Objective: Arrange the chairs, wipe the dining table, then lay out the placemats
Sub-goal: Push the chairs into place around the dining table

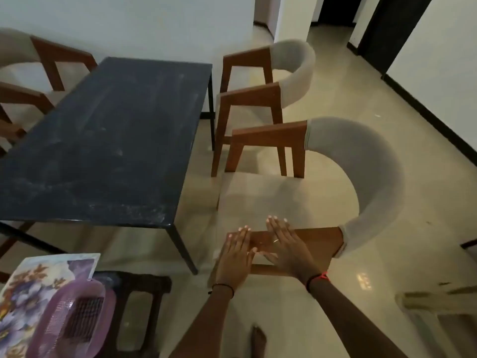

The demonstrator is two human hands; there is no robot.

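Observation:
A dusty black dining table (103, 140) fills the left middle. To its right stands the near chair (361, 164), with wooden arms, a grey curved back and a pale seat, turned toward the table. My left hand (236, 254) and my right hand (284, 249) lie flat, fingers spread, on its near wooden armrest (320, 241). A second matching chair (291, 65) stands behind it at the table's far right corner. Another chair (31, 73) sits on the table's left side. Floral placemats (38, 275) lie at the bottom left.
A purple plastic basket (74, 319) rests on the placemats, on a dark stool (147, 282). The pale tiled floor (387, 254) stretches right toward a dark doorway (382, 27). My bare foot (258, 339) shows at the bottom.

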